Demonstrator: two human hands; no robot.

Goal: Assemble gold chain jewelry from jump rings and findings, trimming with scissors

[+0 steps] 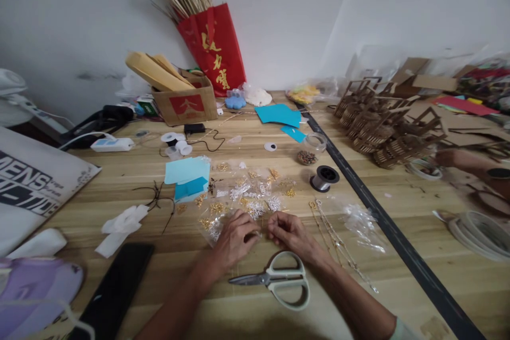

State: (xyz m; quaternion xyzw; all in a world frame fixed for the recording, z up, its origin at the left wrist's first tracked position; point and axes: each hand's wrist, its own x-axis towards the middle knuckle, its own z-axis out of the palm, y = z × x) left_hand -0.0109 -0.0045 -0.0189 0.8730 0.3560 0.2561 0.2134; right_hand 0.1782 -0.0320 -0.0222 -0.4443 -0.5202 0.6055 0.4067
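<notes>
Side by side at the middle of the wooden table, my left hand point(238, 239) and my right hand point(290, 231) have their fingers bent into pinches facing each other. Whatever they hold is too small to make out. Just beyond them lie small bags of silver beads point(257, 206) and gold beads point(217, 207). Scissors point(274, 279) with pale handles rest below my hands, blades pointing left. Thin chains point(338, 239) lie right of my right hand, with a spool of wire point(324, 178) and a jar of beads point(307, 156) further back.
Blue sheets point(187, 172) and a black phone point(123, 281) are at the left. A clear plastic bag point(364, 226) lies right of the chains, near a black strip point(358, 186). Small wooden baskets point(382, 122) stand back right. Another person's hand point(458, 159) is at the right edge.
</notes>
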